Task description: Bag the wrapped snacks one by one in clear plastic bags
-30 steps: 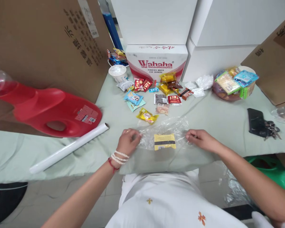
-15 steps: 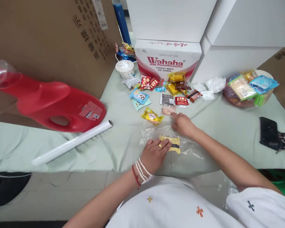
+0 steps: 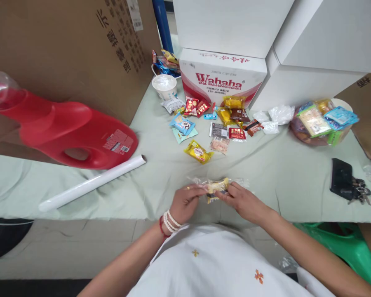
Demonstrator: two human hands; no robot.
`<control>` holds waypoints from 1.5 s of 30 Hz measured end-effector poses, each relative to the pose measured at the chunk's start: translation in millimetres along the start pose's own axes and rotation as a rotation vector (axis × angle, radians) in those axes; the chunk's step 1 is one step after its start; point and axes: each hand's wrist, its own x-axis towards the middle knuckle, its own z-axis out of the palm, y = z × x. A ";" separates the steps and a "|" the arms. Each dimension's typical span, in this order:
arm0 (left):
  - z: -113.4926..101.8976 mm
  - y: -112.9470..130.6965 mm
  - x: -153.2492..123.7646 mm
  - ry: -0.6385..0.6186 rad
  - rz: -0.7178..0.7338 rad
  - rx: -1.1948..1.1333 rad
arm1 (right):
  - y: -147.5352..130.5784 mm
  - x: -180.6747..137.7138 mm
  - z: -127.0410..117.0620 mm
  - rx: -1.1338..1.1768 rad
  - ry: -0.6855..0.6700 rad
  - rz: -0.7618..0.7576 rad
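Observation:
My left hand [image 3: 185, 202] is closed at the left end of a yellow snack packet [image 3: 218, 186] with a dark band, pinching the clear plastic film [image 3: 200, 180] that lies around it. From the other side my right hand [image 3: 245, 202] grips the film and the packet's right end, its thumb pressed along the front. Both hands are just above the near part of the cloth-covered table. Beyond them lie a yellow wrapped snack [image 3: 198, 152] and a pale pink packet [image 3: 219, 145], neither touched.
Several small snacks, among them a blue packet [image 3: 182, 124], lie before the Wahaba-style printed carton [image 3: 222, 78]. On the left are a red jug [image 3: 89, 132] and a white tube [image 3: 92, 184]. A snack-filled bowl [image 3: 306, 134], a black pouch [image 3: 341, 177] and keys [image 3: 360, 190] are at right.
My right hand has drawn back from the pale pink packet to the yellow packet. The film, spread flat before, is now folded around that packet, and my left hand has shifted left.

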 end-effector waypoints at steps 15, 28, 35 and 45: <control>-25.3 46.1 29.5 -0.376 -0.695 -0.261 | -13.4 14.1 -6.9 0.055 -0.104 0.090; 36.7 54.9 44.5 -0.319 -0.191 0.448 | 11.9 -21.0 4.9 0.159 0.500 0.721; 34.5 62.3 50.4 -0.263 -0.100 0.618 | 17.9 1.2 -13.8 0.301 0.287 0.786; 21.0 22.8 57.7 -0.157 -0.497 -0.182 | -33.4 45.3 2.3 0.339 0.259 0.274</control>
